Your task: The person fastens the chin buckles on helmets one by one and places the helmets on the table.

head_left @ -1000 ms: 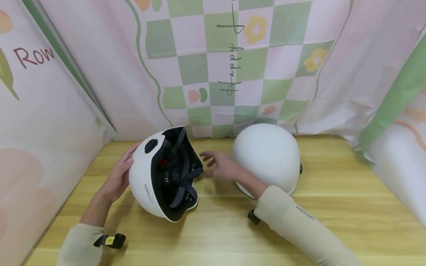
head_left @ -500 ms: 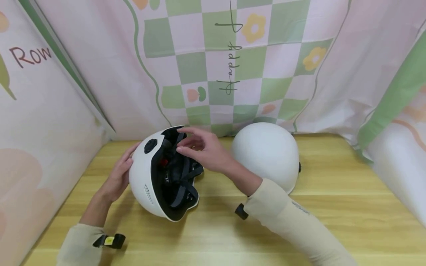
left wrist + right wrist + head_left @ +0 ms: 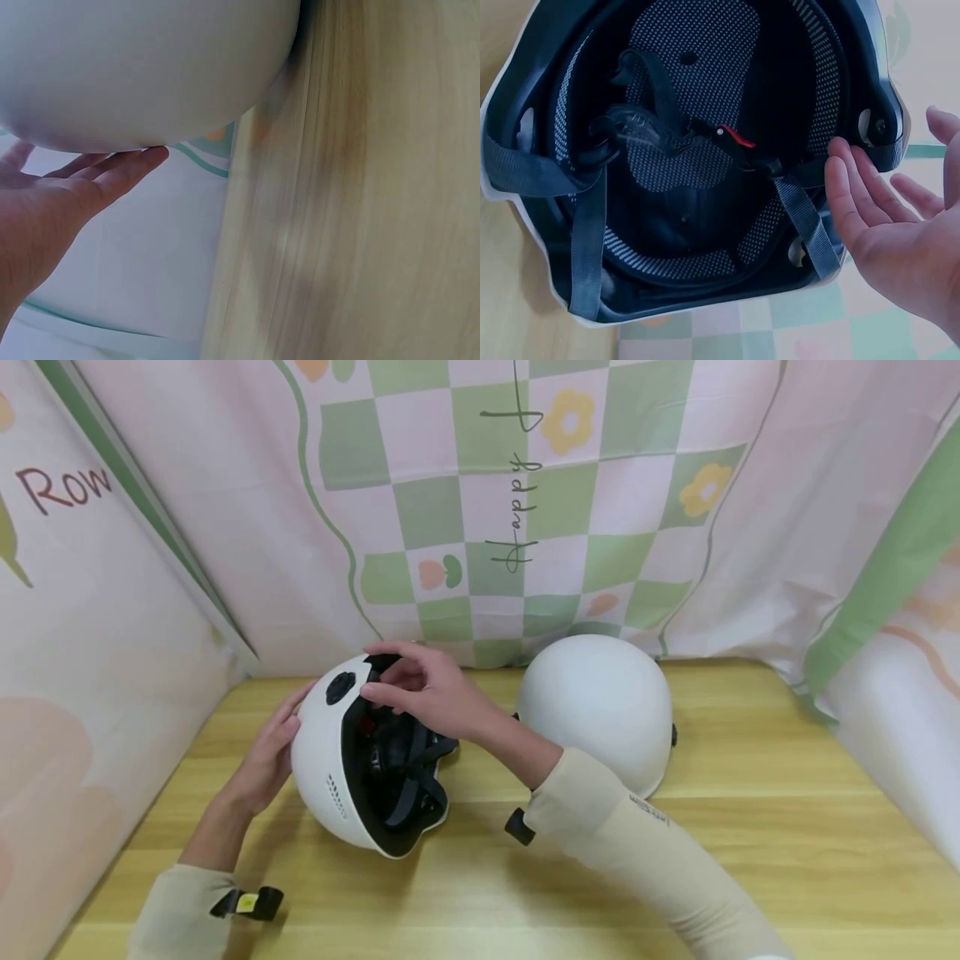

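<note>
A white helmet (image 3: 315, 768) lies tipped on its side at the left, its black padded inside turned toward the right. My left hand (image 3: 264, 762) rests against the outer shell; in the left wrist view its extended fingers (image 3: 124, 172) lie along the smooth curve. Over the helmet's upper rim reaches my right hand (image 3: 431, 689). Seen from the right wrist, its loosely straight fingers touch the inner edge beside a dark chin strap (image 3: 806, 221), thumb apart. A buckle with a red tab (image 3: 736, 136) hangs among the straps inside. The shell carries a black round knob (image 3: 341, 687).
A second white helmet (image 3: 596, 718) sits dome up to the right, behind my right forearm. Both stand on a wooden table (image 3: 480, 893). A checked, flower-printed curtain (image 3: 495, 502) closes off the back, and patterned cloth hangs at both sides.
My right hand has moved left and up from between the two helmets to the tipped helmet's upper rim. The left hand and both helmets have stayed in place.
</note>
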The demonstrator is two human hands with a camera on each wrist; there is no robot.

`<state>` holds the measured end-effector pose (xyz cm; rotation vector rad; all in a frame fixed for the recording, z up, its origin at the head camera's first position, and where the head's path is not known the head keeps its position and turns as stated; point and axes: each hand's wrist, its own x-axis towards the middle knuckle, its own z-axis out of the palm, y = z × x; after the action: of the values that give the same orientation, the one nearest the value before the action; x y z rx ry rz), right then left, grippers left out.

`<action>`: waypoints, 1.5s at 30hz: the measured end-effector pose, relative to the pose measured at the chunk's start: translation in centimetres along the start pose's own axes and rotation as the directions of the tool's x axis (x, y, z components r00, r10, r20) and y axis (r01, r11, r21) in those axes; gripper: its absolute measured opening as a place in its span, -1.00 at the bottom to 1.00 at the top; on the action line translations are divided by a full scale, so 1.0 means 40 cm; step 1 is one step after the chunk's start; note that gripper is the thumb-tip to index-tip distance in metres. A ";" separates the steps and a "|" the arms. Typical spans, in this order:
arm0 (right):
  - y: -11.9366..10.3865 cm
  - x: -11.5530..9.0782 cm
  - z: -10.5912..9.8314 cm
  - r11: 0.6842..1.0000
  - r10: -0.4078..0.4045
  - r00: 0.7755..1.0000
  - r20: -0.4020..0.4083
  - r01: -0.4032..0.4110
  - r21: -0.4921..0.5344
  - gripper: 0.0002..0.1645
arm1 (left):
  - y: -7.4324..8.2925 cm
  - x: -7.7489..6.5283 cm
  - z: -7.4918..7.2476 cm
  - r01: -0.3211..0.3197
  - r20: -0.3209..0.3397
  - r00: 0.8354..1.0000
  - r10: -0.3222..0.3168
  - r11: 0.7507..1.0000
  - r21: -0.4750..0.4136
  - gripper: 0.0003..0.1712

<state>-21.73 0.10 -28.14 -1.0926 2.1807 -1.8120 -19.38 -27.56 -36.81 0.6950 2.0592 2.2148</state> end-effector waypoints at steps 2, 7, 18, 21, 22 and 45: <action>-0.004 0.004 0.003 1.000 0.010 1.000 0.011 -0.010 -0.002 -0.40 | 0.002 0.000 0.001 0.002 0.002 1.000 -0.002 1.000 0.004 -0.51; -0.015 0.010 0.010 0.998 0.050 0.998 0.045 -0.051 0.024 -0.39 | 0.002 -0.001 0.003 0.000 0.000 1.000 0.000 1.000 0.006 -0.51; -0.034 0.016 0.021 0.993 0.115 0.991 0.065 -0.117 0.023 -0.43 | 0.000 0.001 0.003 -0.006 0.010 1.000 0.006 1.000 0.004 -0.49; -0.038 0.017 0.024 0.990 0.133 0.990 0.050 -0.135 0.028 -0.47 | 0.001 0.001 0.004 -0.004 0.012 1.000 0.004 1.000 0.001 -0.50; -0.039 0.017 0.026 0.990 0.139 0.989 0.045 -0.140 0.026 -0.48 | 0.001 0.000 0.004 -0.004 0.012 1.000 0.004 1.000 -0.001 -0.49; -0.053 0.021 0.028 0.867 0.313 0.949 0.030 -0.299 0.398 -0.53 | 0.022 -0.001 0.018 0.057 -0.006 0.998 -0.057 0.996 0.063 -0.43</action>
<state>-20.83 -1.38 -26.26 -0.5926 1.7552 -2.0058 -18.87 -26.99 -35.98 0.6274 2.1315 2.1319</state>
